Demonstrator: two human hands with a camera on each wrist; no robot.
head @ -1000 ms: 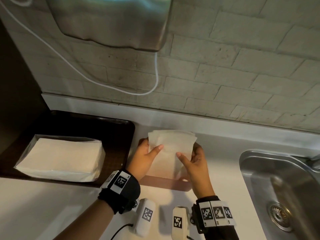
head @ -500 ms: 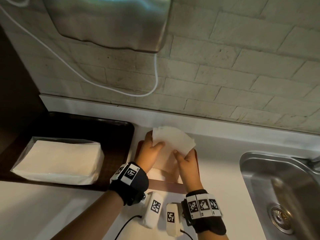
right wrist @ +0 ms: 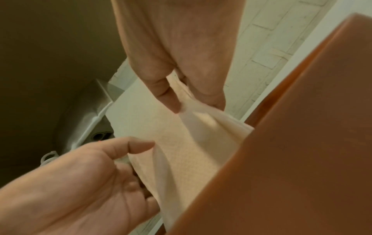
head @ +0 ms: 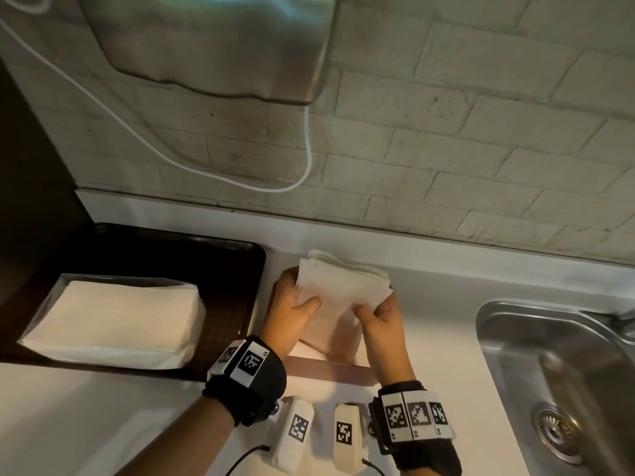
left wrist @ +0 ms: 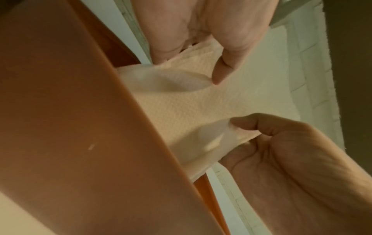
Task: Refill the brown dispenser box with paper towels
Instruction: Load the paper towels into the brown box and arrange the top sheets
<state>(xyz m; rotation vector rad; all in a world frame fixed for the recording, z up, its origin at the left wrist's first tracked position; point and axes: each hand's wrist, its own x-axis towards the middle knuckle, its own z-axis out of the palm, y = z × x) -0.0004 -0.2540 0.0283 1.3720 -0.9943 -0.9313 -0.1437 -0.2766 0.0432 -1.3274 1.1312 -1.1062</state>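
Observation:
A stack of beige paper towels (head: pixel 343 290) stands tilted in the open top of the brown dispenser box (head: pixel 330 371), its upper half sticking out. My left hand (head: pixel 299 310) grips the stack's left side, thumb on the front face. My right hand (head: pixel 376 312) grips the right side the same way. In the left wrist view the paper towels (left wrist: pixel 201 103) run down behind the box wall (left wrist: pixel 80 119) between the left hand (left wrist: pixel 281 151) and right hand (left wrist: pixel 201 31). The right wrist view shows the towels (right wrist: pixel 181 143) entering the box (right wrist: pixel 302 143).
An opened pack of white paper towels (head: pixel 113 321) lies on a dark tray (head: pixel 223 266) to the left. A steel sink (head: pixel 549 372) is at the right. A metal hand dryer (head: pixel 213 42) hangs on the brick wall above, with a white cable (head: pixel 307 149).
Both hands have moved toward the wall with the stack. The stack has tilted, its left corner higher, and my thumbs now curl tighter on its front.

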